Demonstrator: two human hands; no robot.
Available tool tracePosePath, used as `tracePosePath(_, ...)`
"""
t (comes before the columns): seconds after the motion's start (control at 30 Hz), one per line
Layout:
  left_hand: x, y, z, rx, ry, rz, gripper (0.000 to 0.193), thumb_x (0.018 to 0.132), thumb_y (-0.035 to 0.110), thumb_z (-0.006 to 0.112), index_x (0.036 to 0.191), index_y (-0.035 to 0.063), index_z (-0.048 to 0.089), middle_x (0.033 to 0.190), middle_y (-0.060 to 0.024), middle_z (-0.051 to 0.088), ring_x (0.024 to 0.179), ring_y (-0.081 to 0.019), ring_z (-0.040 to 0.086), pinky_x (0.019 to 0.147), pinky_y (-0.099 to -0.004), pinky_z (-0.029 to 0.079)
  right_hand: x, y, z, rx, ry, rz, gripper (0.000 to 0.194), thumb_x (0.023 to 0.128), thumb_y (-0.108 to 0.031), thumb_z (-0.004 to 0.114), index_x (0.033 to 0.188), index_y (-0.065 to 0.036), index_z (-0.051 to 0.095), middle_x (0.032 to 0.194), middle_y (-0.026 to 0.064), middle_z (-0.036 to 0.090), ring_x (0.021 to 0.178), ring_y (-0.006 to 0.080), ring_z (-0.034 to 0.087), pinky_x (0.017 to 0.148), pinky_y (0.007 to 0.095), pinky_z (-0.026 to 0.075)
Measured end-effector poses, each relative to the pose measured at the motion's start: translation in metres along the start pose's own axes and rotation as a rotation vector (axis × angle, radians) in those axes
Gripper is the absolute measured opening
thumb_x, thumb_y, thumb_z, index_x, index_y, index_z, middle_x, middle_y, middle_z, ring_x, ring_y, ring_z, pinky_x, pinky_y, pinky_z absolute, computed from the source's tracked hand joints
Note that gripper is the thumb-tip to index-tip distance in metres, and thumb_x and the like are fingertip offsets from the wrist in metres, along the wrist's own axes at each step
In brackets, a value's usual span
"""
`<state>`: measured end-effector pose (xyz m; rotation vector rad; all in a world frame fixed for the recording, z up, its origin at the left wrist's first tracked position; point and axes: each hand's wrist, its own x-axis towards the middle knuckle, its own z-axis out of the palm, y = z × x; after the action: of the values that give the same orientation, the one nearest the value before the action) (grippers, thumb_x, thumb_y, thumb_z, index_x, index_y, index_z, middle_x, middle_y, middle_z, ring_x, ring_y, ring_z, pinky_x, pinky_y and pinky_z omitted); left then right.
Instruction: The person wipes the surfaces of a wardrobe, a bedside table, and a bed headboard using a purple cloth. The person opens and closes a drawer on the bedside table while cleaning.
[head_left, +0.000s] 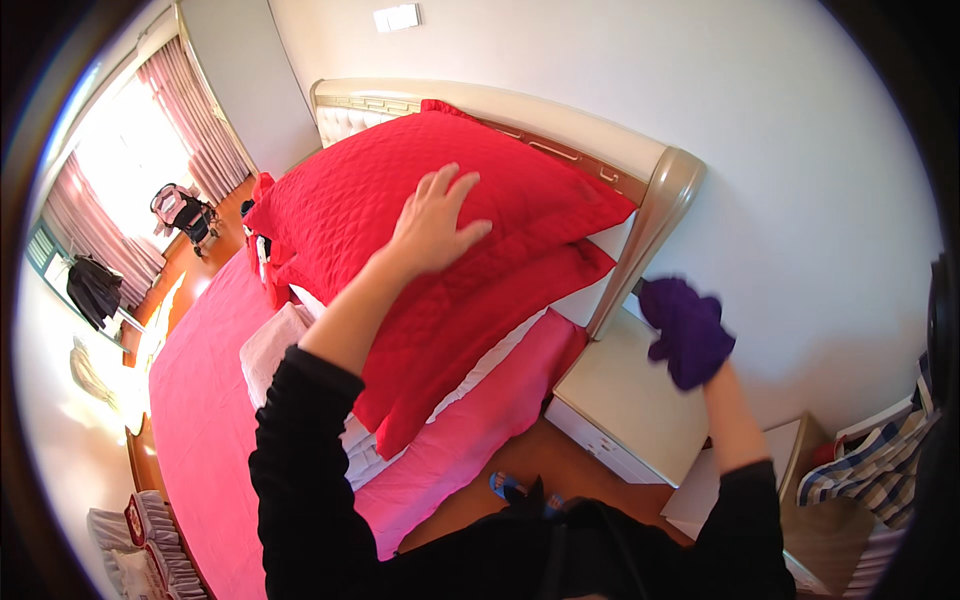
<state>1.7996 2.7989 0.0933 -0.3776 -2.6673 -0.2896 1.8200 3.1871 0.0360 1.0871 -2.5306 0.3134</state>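
My left hand (435, 225) rests on or hovers just over a red quilted pillow (337, 195), its fingers apart and holding nothing. Beneath that pillow lies another red pillow (465, 337), both stacked on the bed at the headboard (540, 112). A purple cloth (686, 330) covers my right hand (694, 352), which is raised above the nightstand; whether the cloth is gripped or worn cannot be told, and the fingers are hidden. Folded white bedding (364, 454) shows under the pillows, beside a pale pink folded towel or blanket (270, 349). A pink sheet (202, 375) covers the mattress.
The cream nightstand (637, 390) stands right of the bed, against the wall. A checked cloth (862, 469) hangs at the far right. Blue slippers (504, 484) are on the wooden floor below me. A stroller (184, 214) stands near the curtained window, beyond the bed.
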Motion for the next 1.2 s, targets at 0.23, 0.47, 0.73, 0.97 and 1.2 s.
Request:
tracePosePath(0.23, 0.082, -0.057, 0.033, 0.296, 0.052, -0.247, 0.071, 0.088, 0.057, 0.052, 0.145, 0.0166, 0.036, 0.151, -0.0177, 0.028, 0.14, -0.0349, 0.023, 0.115, -0.0485, 0.016, 0.168, 0.151, 0.008, -0.336, 0.587, 0.006, 0.042, 0.084, -0.018, 0.059, 0.124, -0.005, 0.054, 0.127, 0.0158, 0.054, 0.118, 0.0342, 0.051, 0.098, 0.0424, 0.043)
tracePosePath(0.47, 0.022, -0.112, 0.111, 0.398, 0.183, -0.254, 0.072, 0.088, 0.055, 0.05, 0.145, 0.0144, 0.036, 0.151, -0.0183, 0.027, 0.14, -0.038, 0.021, 0.115, -0.0533, 0.012, 0.211, 0.187, 0.11, -0.692, 0.246, 0.283, 0.061, 0.078, -0.044, 0.069, 0.126, -0.009, 0.054, 0.138, 0.0157, 0.044, 0.129, 0.0353, 0.038, 0.108, 0.0504, 0.029)
tracePosePath(0.73, 0.023, -0.143, 0.113, 0.362, 0.15, -0.326, 0.069, 0.088, 0.054, 0.051, 0.143, 0.0138, 0.04, 0.15, -0.0188, 0.028, 0.14, -0.0373, 0.022, 0.115, -0.0527, 0.011, 0.309, 0.191, 0.15, -0.591, 0.25, 0.007, 0.051, 0.071, -0.029, 0.073, 0.117, -0.013, 0.059, 0.133, 0.0138, 0.048, 0.125, 0.0335, 0.041, 0.104, 0.0472, 0.036)
tracePosePath(0.97, 0.049, -0.154, 0.095, 0.372, 0.067, -0.359, 0.069, 0.087, 0.053, 0.052, 0.142, 0.0125, 0.042, 0.15, -0.0202, 0.028, 0.139, -0.038, 0.022, 0.115, -0.0526, 0.011, 0.426, 0.173, 0.198, -0.44, 0.218, -0.271, 0.042, 0.069, -0.019, 0.067, 0.11, -0.013, 0.065, 0.133, 0.0123, 0.049, 0.125, 0.0336, 0.042, 0.106, 0.0459, 0.035)
tracePosePath(1.2, 0.049, -0.148, 0.087, 0.306, -0.028, -0.409, 0.072, 0.08, 0.048, 0.062, 0.139, 0.0114, 0.044, 0.15, -0.0219, 0.026, 0.139, -0.0413, 0.02, 0.113, -0.0563, 0.012, 0.56, 0.146, 0.27, -0.435, 0.068, -0.382, 0.04, 0.074, -0.015, 0.066, 0.114, -0.015, 0.066, 0.133, 0.0103, 0.048, 0.128, 0.0328, 0.04, 0.109, 0.0442, 0.031)
